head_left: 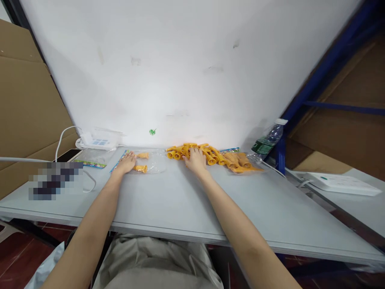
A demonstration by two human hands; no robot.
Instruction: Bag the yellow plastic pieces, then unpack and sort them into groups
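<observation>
My left hand (pixel 126 162) lies with its fingers stretched out on the header end of a clear plastic bag (pixel 156 163). Two yellow toy horns, one of them the nearer horn (pixel 140 169), rest in that bag. Over a pile of loose yellow toy horns (pixel 212 157), my right hand (pixel 196 161) reaches in with its thumb apart from the fingers. Its fingertips touch the pile and are partly lost among the horns; no horn is seen lifted. Right of the pile lies a filled bag of yellow horns (pixel 240 162) with a colourful header.
A tilted water bottle (pixel 268 138) leans near the blue frame (pixel 281 154) at the right. At the left are an empty-looking clear bag (pixel 93 157), a phone (pixel 68 155), a white box (pixel 102 139) and cables. A white wall (pixel 192 80) rises behind the table (pixel 168 200).
</observation>
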